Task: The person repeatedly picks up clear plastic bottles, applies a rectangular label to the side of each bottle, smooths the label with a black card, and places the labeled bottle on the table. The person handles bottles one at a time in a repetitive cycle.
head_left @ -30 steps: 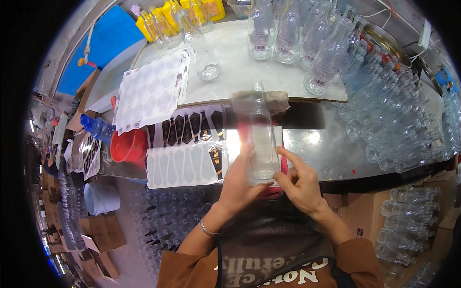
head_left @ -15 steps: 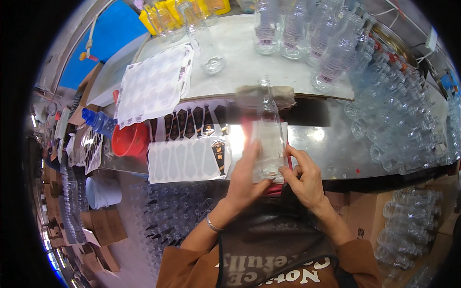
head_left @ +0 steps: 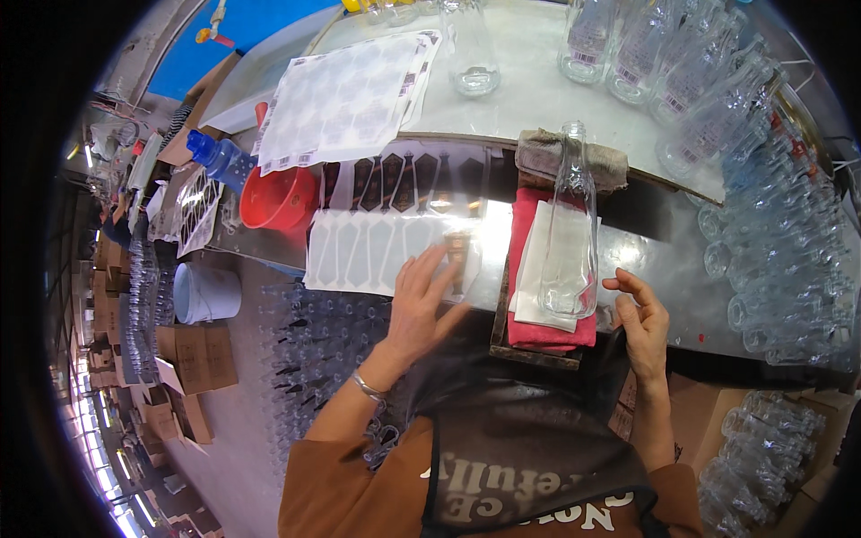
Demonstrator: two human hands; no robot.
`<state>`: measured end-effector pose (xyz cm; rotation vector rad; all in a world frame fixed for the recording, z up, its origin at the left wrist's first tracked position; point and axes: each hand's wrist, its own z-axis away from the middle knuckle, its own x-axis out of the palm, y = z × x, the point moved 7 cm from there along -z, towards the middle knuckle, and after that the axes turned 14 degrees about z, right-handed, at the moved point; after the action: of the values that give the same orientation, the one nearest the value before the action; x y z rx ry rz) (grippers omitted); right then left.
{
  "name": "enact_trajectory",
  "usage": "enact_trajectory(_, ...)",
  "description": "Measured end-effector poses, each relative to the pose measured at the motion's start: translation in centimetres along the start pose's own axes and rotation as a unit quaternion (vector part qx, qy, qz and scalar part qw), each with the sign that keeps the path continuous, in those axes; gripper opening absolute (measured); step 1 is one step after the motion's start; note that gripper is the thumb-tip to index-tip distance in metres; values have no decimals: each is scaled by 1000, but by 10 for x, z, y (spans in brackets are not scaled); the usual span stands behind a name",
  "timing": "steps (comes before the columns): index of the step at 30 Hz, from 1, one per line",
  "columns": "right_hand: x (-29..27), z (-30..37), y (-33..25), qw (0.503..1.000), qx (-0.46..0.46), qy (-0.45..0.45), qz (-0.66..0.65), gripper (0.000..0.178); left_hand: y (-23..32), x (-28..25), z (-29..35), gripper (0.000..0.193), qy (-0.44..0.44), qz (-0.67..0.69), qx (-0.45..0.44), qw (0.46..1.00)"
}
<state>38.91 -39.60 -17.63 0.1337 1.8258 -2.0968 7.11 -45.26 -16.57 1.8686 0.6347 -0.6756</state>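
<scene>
Seemingly Unlabelled, Clear Bottle (head_left: pixel 569 242) Lies Right of Centre

We see it on white-topped red cloth (head_left: pixel 552 337), the left hand (head_left: pixel 420 300) fanned wide, holding nothing, at the label sheet (head_left: pixel 359 251), and the right hand (head_left: pixel 641 314) loosely curled, empty, beside the bottle. The sheet's lower row looks peeled to its last dark label (head_left: pixel 459 255); upper-right bottles (head_left: pixel 635 61) carry print. A lower-right carton (head_left: pixel 695 403) holds clear bottles (head_left: pixel 758 439); what the red bucket (head_left: pixel 276 202) at left contains we cannot tell.

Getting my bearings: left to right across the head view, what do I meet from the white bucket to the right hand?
White bucket, red bucket, left hand, clear glass bottle, right hand.
</scene>
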Motion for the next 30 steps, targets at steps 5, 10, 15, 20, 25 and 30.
enact_trajectory(5, 2, 1, -3, 1000, -16, 9, 23, 36, -14, 4, 24, 39, -2, -52, 52, 997)
enact_trajectory(10, 0, 7, -12, 999, -24, 20, 32, 31, -8, -4, 18, 18, 58, 133, -69, 987)
enact_trajectory(15, 19, 10, -103, 959, -239, 24, 151, 31, 30, -26, -23, 28, 115, 467, -211, 851)
enact_trajectory(20, 65, -5, -171, 859, -372, 143, 322, 31, 97, -30, -63, 58, 70, 451, -66, 887)
enact_trajectory(25, 43, 5, -182, 860, -388, 141, 301, 11, 121, -33, -66, 55, 39, 365, 4, 930)
enact_trajectory(30, 11, -3, -173, 952, -245, -31, 180, 10, 100, -15, -76, 63, 65, 386, 1, 920)
